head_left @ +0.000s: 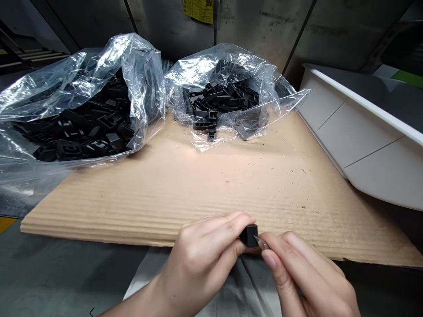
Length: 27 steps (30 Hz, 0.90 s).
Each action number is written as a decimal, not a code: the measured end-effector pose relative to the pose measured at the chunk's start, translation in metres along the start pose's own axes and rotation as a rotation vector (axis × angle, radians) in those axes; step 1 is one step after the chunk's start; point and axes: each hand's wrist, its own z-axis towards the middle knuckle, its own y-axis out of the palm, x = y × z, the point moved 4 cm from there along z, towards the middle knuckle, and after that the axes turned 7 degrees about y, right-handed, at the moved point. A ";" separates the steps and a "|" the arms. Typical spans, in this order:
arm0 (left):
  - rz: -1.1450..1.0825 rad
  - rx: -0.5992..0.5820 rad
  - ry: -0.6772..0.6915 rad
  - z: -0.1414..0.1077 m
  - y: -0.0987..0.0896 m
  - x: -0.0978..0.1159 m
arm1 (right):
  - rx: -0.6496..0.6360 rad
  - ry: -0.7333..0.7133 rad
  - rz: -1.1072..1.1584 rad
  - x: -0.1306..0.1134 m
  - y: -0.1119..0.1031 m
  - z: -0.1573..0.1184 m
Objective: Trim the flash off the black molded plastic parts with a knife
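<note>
Near the front edge of the cardboard, my left hand (209,259) pinches a small black plastic part (250,236) between thumb and fingers. From the right, my right hand (302,268) grips a small clear, pointed piece (261,242) between thumb and forefinger. Its tip touches or nearly touches the face of the black part. The other end of the clear piece is hidden in my fingers.
A corrugated cardboard sheet (198,189) covers the work surface. Two clear plastic bags, one at the left (145,83) and one at the back middle (194,66), hold many black parts. A white bin (366,132) stands at the right.
</note>
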 end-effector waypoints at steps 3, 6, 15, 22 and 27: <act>-0.003 -0.006 0.009 -0.001 -0.001 0.000 | 0.029 0.036 -0.090 0.009 -0.004 0.002; -0.017 -0.035 -0.014 0.000 -0.003 -0.001 | 0.116 0.090 -0.187 0.019 -0.011 0.003; -0.125 -0.104 -0.112 0.005 -0.005 -0.004 | -0.048 0.080 0.032 0.011 -0.009 0.007; -0.167 -0.119 -0.112 0.004 -0.004 -0.004 | -0.093 0.186 0.165 0.008 -0.002 0.018; -0.144 -0.100 -0.064 0.004 -0.004 -0.003 | -0.215 0.224 0.202 0.005 0.000 0.020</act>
